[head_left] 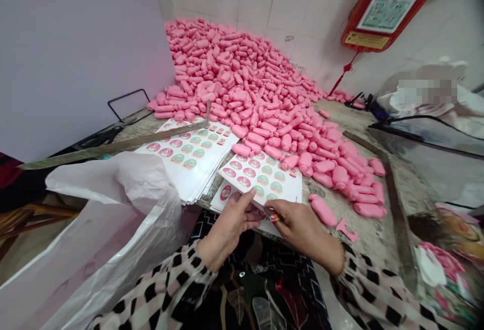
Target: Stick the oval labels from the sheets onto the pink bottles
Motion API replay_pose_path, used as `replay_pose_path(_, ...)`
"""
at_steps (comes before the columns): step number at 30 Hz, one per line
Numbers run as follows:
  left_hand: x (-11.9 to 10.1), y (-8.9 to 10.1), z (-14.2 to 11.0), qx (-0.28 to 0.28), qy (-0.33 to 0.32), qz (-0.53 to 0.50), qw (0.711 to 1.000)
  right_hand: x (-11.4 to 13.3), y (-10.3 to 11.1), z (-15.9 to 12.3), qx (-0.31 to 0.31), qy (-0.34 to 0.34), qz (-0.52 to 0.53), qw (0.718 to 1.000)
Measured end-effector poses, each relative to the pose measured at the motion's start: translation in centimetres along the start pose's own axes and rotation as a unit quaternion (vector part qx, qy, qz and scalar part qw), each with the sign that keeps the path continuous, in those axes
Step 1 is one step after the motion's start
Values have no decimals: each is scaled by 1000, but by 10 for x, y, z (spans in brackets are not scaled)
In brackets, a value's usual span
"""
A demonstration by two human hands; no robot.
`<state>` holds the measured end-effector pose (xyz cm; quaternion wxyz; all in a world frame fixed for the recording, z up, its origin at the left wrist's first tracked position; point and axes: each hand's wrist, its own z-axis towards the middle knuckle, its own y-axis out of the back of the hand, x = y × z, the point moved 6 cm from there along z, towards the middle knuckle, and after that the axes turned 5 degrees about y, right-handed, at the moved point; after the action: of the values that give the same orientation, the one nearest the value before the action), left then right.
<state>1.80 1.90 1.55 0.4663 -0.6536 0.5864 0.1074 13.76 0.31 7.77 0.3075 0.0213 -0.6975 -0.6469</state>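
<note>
A sheet of round stickers (266,174), printed pink and pale green, lies at the table's front edge. My left hand (236,224) grips its near edge, the thumb on top and the fingers partly hidden behind. Close beside it, my right hand (300,224) is closed at the same edge, thumb and finger pressed together. A small multicoloured bit shows at its fingers; I cannot make out what it is. To the left rests a stack of sticker sheets (189,168). A single pink plastic bottle (323,210) and a pink T-shaped piece (347,230) lie right of my right hand.
A large heap of pink bottles (242,77) covers the table's back. A wooden strip (124,144) crosses the sheet stack. White plastic sheeting (139,209) hangs at the left front. A clear bag (438,153) stands right, beyond another strip (393,209).
</note>
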Motion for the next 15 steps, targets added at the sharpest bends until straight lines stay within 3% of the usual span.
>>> replay_pose_path(4, -3, -6, 2, -31, -15, -51, 998, 3, 7, 8, -1, 13, 38, 999)
replay_pose_path(11, -35, -23, -5, -43, -85, -89, 991, 18, 18, 12, -42, 42, 93, 994)
replay_pose_path(13, -37, -20, -4, -57, -74, -102, 990, 13, 19, 10, -51, 30, 157, 986)
replay_pose_path(15, -40, -18, -6, -55, -57, -114, 990, -9, 23, 5, -105, -30, 207, 972)
